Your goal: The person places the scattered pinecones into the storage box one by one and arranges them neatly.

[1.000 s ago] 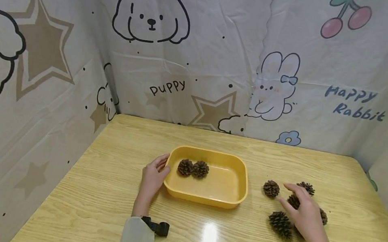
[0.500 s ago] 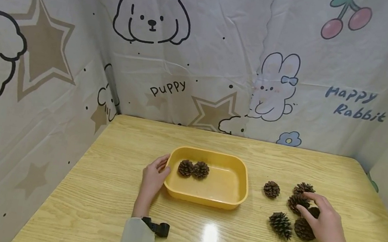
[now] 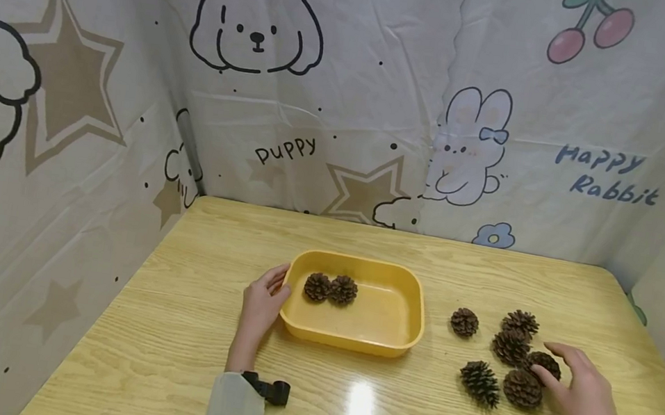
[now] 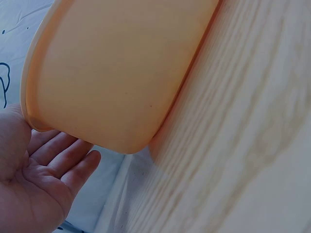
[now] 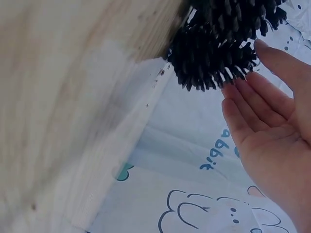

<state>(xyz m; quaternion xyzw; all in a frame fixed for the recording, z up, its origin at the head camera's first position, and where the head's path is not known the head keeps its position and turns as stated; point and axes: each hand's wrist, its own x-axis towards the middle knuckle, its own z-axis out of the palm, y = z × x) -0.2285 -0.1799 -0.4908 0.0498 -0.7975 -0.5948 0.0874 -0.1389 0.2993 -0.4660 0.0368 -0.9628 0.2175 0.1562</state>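
Observation:
A yellow tray (image 3: 352,342) stands on the table with two pinecones (image 3: 317,287) at its left end. My left hand (image 3: 262,303) holds the tray's left rim, the thumb over the edge and the fingers outside along the wall (image 4: 107,77). At the right, my right hand (image 3: 586,391) reaches around the rightmost pinecone (image 3: 545,364), thumb and fingers spread on either side. In the right wrist view the fingertips come right up to a dark pinecone (image 5: 209,60), with the palm bare.
Beside that cone lie several more, among them a round pinecone (image 3: 523,389) and a longer, darker pinecone (image 3: 480,383). A single pinecone (image 3: 465,322) sits nearer the tray. Printed cloth (image 3: 320,108) walls in the back and sides of the wooden table (image 3: 178,327).
My right hand has shifted right and toward me over the cones, from beside the single cone to the rightmost one. My left hand and the tray have stayed put.

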